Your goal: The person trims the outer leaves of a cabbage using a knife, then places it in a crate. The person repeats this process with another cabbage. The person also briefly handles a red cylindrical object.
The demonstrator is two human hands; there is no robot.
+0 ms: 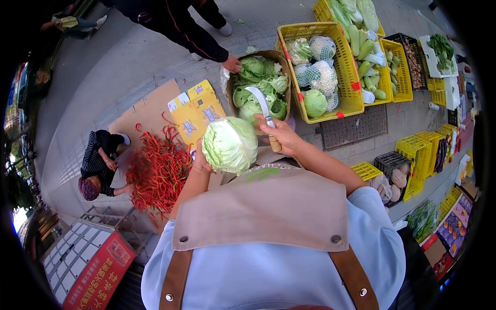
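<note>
**Cabbage held up for trimming over the street stall**

At the centre of the frame the left hand (200,161) is wrapped around the underside of a pale green cabbage (230,144), fingers closed on it and lifting it clear of the apron (261,209); just to its right the right hand (281,135) is clenched on the wooden handle of a curved knife (260,105), whose blade arcs up and left above the head; the blade looks apart from the leaves, though the angle makes that hard to settle. By my reading the step in hand is trimming the outer leaves or stalk, with the cut not yet begun; the next move seems to call for turning the head so the stalk end faces the blade, and for keeping the left thumb out of the blade's path.

No counter shows; everything stands on grey paving. In the upper middle a round brown basket (230,101) holds more green cabbages, with another person's hand (232,64) on its rim; right of it a yellow crate (345,77) carries netted cauliflowers and a cabbage; further crates of vegetables run along the right edge. At left centre, red chillies (157,170) lie heaped on flattened cardboard (150,106), and a crouching person (99,163) sorts them.
</note>
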